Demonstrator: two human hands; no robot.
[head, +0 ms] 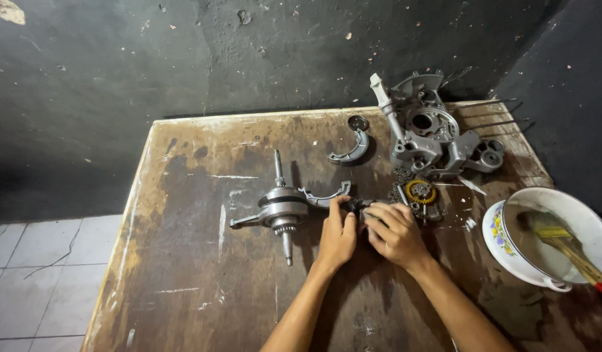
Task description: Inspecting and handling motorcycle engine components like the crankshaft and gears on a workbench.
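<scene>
- Spanning most of the view, a worn brown wooden table (203, 287) is seen against a dark wall, with pale floor tiles at the left.
- An aluminium engine case half (435, 140) is set at the far right of the table; no labels, packages or signs are visible anywhere.
- A white enamel bowl (510, 251) with a floral rim is noted at the right edge, a paintbrush (562, 241) lying in it.
- A crankshaft with connecting rod (280, 212) lies just left of the hands; two curved brake shoes (350, 153) lie behind it.
- A chain and yellow-centred sprocket (420, 193) rest beside the right hand.
- A small dark gear part (354, 206) is gripped between left hand (337, 238) and right hand (395, 234), both clenched on it at table centre; judged a fitting or separating step, calling for steady fingertip force.
</scene>
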